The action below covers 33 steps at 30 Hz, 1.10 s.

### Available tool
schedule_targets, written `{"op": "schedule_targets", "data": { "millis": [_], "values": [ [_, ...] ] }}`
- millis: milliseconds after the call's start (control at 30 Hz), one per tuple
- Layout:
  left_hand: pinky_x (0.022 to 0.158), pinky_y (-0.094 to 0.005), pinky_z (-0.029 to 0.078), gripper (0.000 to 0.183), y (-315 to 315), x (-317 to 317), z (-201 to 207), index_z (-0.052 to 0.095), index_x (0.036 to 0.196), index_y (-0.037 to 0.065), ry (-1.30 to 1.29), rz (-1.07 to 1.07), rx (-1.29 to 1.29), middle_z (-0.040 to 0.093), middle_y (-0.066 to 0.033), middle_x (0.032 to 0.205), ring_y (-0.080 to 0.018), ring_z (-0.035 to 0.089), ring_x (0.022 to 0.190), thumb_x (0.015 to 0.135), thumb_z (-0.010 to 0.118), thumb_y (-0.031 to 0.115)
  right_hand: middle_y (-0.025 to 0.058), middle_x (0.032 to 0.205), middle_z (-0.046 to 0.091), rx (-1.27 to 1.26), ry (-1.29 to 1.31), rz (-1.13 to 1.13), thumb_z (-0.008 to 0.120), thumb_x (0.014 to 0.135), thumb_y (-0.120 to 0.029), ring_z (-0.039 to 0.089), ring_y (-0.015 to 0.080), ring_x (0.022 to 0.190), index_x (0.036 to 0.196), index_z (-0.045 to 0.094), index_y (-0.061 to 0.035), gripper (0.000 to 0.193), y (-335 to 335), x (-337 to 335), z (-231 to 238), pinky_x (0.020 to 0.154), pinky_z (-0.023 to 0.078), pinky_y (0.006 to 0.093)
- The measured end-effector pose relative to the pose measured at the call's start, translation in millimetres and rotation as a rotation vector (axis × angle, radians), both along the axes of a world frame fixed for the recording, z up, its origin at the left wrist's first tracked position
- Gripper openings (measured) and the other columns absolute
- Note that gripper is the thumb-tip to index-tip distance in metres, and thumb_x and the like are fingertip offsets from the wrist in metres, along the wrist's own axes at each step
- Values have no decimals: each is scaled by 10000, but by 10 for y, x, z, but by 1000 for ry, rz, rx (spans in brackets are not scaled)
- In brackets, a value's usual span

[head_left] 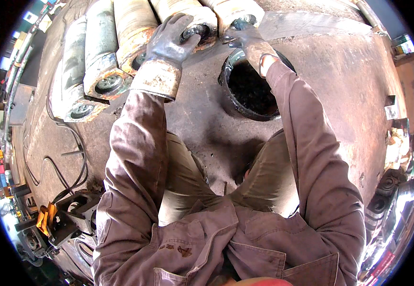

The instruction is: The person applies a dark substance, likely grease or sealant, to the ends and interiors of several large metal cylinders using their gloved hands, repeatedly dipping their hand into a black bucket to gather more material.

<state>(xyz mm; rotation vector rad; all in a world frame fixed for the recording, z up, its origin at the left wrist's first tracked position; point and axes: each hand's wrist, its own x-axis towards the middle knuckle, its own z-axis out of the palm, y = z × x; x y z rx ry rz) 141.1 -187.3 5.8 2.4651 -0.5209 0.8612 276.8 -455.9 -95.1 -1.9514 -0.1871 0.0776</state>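
Note:
My left hand (170,42), in a dark, grimy glove with a stained pale cuff, lies spread on a thick metal cylinder (176,8), its thumb beside the black, greasy hole in the end. To its right, my right hand (252,43), gloved too, reaches over a black bucket (223,78) to the end hole of the rightmost cylinder (228,6). Its fingers are bent together at the dark, wet-looking rim of that hole; whatever they hold is hidden. Dark, lumpy, shiny stuff (250,88) fills the bucket's inside.
More cylinders (99,33) with rusty, orange-stained square ends lie side by side at the far left. Black cables (80,152) run over the brown floor (197,114) at left, near metal parts and a yellow piece (47,219). Dark machine parts (383,190) stand at right.

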Motion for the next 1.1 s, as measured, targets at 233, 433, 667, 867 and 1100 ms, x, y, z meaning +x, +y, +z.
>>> {"op": "schedule_targets", "data": {
  "millis": [233, 433, 667, 867, 1100],
  "values": [
    [1148, -444, 502, 590, -7, 23, -7, 700, 1393, 175, 30, 11, 3, 655, -87, 1465, -329, 608, 1363, 867, 801, 423, 153, 1159, 751, 77, 69, 13, 875, 895, -221, 742, 244, 899, 1358, 667, 18, 561, -86, -133, 89, 704, 639, 368],
    [1168, -434, 485, 591, 15, 52, -23, 697, 1402, 179, -12, 6, 29, 650, -91, 1475, -318, 600, 1377, 868, 804, 411, 151, 1162, 753, 132, 116, 36, 869, 907, -245, 741, 233, 882, 1388, 653, -1, 582, -112, -165, 182, 694, 633, 358],
    [1131, -431, 521, 517, -26, -61, 31, 714, 1346, 114, 12, -5, -37, 685, -151, 1413, -347, 633, 1344, 881, 847, 295, 147, 1166, 756, 154, 305, 175, 862, 921, -273, 741, 222, 863, 1424, 636, -22, 606, -468, -457, 441, 683, 627, 346],
    [1145, -418, 517, 521, -97, -43, 52, 726, 1355, 165, 12, 74, -23, 686, -99, 1433, -310, 636, 1345, 893, 817, 389, 139, 1133, 762, -51, 445, 318, 850, 935, -327, 735, 204, 828, 1451, 628, -49, 626, -849, -884, 692, 664, 614, 338],
    [1168, -406, 499, 520, -11, -143, 88, 722, 1370, 197, 29, 73, -15, 677, -84, 1450, -301, 629, 1355, 909, 808, 421, 120, 1011, 757, -809, 345, 547, 775, 909, -605, 687, 214, 846, 1402, 701, -114, 700, -239, -1748, 1388, 781, 550, 373]
  ]
}}
